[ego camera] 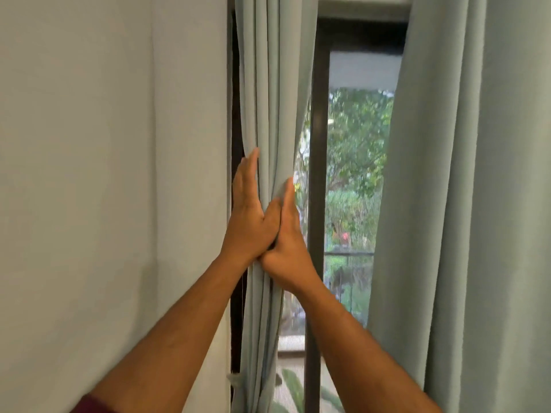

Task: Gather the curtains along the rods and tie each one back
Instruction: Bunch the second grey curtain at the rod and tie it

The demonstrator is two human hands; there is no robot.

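A pale grey-green left curtain (272,93) hangs bunched in narrow folds against the window's left side. My left hand (249,213) lies flat along its left edge, fingers straight and pointing up. My right hand (287,239) presses the same bunch from the right, thumb up along the fabric. Both hands squeeze the gathered folds between them, with their heels touching. A second curtain (465,189) of the same cloth hangs loose on the right, untouched. No rod or tie-back shows.
A plain light wall (113,174) fills the left half. A dark window frame post (317,174) stands just right of my hands, with glass and green trees behind it. A railing (348,254) crosses the view outside.
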